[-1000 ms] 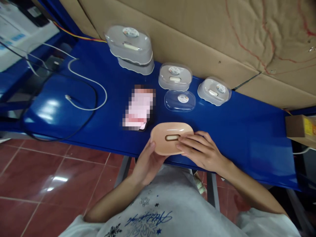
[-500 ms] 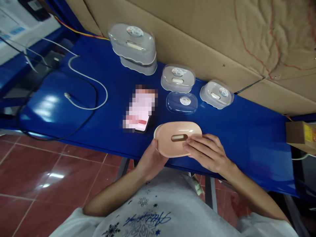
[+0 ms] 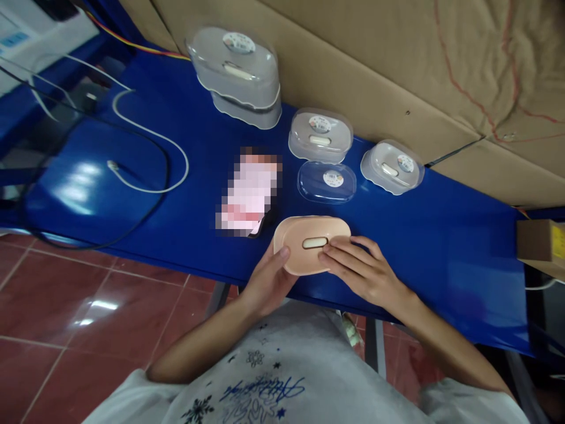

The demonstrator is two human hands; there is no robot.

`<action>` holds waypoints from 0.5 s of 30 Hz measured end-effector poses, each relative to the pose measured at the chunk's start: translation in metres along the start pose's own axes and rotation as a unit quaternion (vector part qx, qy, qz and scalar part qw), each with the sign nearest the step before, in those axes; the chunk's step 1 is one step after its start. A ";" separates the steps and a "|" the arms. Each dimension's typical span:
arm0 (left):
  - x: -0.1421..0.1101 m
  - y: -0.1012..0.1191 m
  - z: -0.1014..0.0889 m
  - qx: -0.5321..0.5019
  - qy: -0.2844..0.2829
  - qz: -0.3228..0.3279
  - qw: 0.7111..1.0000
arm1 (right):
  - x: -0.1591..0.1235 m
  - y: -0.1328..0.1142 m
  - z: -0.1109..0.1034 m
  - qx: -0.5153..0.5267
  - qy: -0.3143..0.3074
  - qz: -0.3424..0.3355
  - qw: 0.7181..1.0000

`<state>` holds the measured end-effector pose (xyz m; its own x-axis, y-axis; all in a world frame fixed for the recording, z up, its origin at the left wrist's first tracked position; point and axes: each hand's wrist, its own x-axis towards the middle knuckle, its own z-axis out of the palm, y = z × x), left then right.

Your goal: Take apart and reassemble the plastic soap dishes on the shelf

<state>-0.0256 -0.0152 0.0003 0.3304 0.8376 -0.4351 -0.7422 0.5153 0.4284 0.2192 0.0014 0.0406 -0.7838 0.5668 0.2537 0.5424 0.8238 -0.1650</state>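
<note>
Between my hands, above the table's front edge, is a peach-coloured oval plastic container (image 3: pixel 295 238) with a white oblong piece (image 3: pixel 315 242) in the slot of its top face. My left hand (image 3: pixel 272 280) grips its left end, thumb on the top face and the other fingers hidden underneath. On the right side my right hand (image 3: pixel 359 268) rests its fingertips on the top face, close to the slot. Just beyond lies a clear oval lid (image 3: pixel 326 181) with a round label. A phone (image 3: pixel 249 194) with a blurred screen lies to the left of it.
Clear-lidded containers, a tall stack (image 3: pixel 236 76), a medium one (image 3: pixel 321 135) and a small one (image 3: pixel 392 168), stand along the cardboard (image 3: pixel 353 59) at the back of the blue table (image 3: pixel 454 265). A white cable (image 3: pixel 188 159) and black cable curl at left. A cardboard box (image 3: pixel 536 244) stands at far right.
The peach container has shifted slightly left and tilted, and the white piece now fills its slot. My left thumb has moved onto the top face; my right fingers stay by the slot.
</note>
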 end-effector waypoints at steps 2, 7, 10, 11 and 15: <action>-0.001 -0.001 -0.003 0.010 0.015 0.010 1.000 | 0.003 0.011 -0.001 0.076 0.035 0.015 0.996; -0.002 0.000 -0.009 0.004 0.035 -0.011 0.999 | 0.020 0.058 0.003 0.076 0.040 0.142 0.986; 0.000 0.003 -0.008 -0.001 0.035 -0.033 0.999 | 0.025 0.080 0.014 0.022 0.001 0.166 0.986; 0.001 0.004 -0.008 -0.001 0.031 -0.044 0.999 | 0.024 0.084 0.018 0.013 0.006 0.165 0.986; 0.006 0.005 -0.008 0.006 0.005 -0.074 0.997 | 0.015 0.086 0.026 0.010 0.051 0.173 0.984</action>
<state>-0.0318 -0.0092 -0.0060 0.4308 0.7500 -0.5019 -0.6787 0.6358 0.3676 0.2460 0.0813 0.0054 -0.5189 0.8100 0.2732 0.7640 0.5828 -0.2769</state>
